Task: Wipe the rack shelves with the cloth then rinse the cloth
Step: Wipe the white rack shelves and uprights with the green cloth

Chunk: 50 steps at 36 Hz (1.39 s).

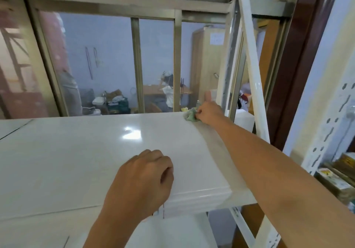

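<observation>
A: How many hands?
B: 2. With the right hand (208,112), stretched to the far right corner of the shelf (76,151), pinching 1 crumpled green cloth (190,115) against the top. With the left hand (142,178), resting near the front edge, fingers curled into a loose fist, around nothing visible.
A: And the surface?
B: Glossy white, 1 bright glare spot; thin stacked layers at the front right edge, too blurred to count.
A: Around it?
B: 1 white rack post (253,71) just beside the cloth, 1 perforated upright (330,125) further right. Behind, a window (177,65) with metal bars; through the glass, 1 person (168,92) in a pale-walled room
</observation>
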Each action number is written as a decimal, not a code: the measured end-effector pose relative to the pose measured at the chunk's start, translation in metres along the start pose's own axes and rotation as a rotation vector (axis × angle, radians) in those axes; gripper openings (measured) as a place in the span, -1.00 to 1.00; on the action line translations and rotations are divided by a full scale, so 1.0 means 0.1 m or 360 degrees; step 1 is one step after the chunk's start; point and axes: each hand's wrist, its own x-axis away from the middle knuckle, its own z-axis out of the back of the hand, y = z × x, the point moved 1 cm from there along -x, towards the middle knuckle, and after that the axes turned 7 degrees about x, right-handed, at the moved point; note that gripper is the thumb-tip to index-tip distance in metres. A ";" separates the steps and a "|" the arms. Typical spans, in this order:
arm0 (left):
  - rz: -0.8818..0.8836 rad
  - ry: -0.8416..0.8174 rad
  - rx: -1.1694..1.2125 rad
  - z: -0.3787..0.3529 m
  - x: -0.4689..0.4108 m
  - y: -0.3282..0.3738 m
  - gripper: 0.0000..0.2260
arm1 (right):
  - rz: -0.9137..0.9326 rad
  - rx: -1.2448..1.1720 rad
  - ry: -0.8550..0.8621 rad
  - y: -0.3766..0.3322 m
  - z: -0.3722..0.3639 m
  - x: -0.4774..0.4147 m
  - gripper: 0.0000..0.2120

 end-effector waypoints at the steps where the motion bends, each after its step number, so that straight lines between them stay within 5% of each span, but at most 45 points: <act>1: 0.0010 -0.0012 0.0003 0.00 0.00 0.00 -0.92 | -0.0040 -0.0008 0.0010 0.00 -0.01 -0.04 -0.76; 13: 0.0035 -0.0013 0.0059 0.02 0.01 0.00 -0.82 | -0.0203 0.0134 0.0026 0.29 0.07 0.20 -0.76; 37: 0.0065 -0.0123 0.0272 0.10 0.03 0.01 -0.81 | -0.0171 0.0388 -0.0039 0.48 0.88 2.43 -0.75; 50: 0.0080 -0.0218 0.0358 0.21 0.21 0.09 -0.83 | -0.0230 0.0094 0.0027 0.47 1.03 3.11 -0.77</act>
